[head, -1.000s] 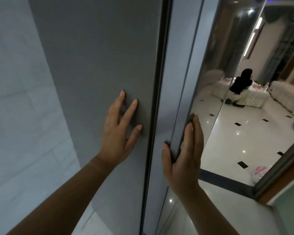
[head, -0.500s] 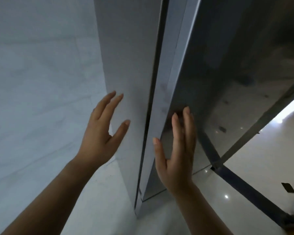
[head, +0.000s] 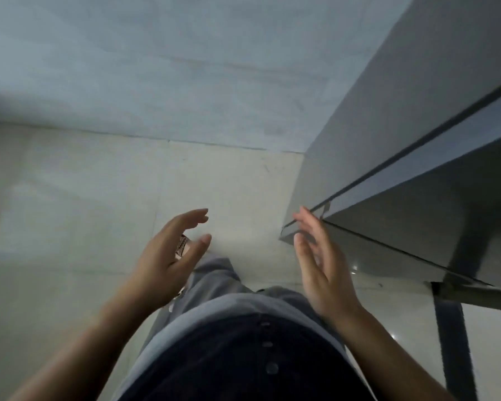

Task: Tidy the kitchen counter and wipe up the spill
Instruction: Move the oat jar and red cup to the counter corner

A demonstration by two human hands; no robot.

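While the view tips down to the pale floor (head: 84, 204), the left hand (head: 168, 259) and right hand (head: 321, 264) hang empty, fingers apart, beside the grey door (head: 388, 117) at right; no kitchen table or spill shows.

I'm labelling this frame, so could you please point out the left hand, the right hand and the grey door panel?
left hand (head: 162, 264): head view, on the palm.
right hand (head: 326, 273): head view, on the open palm.
grey door panel (head: 388, 111): head view, on its flat grey face, upper right.
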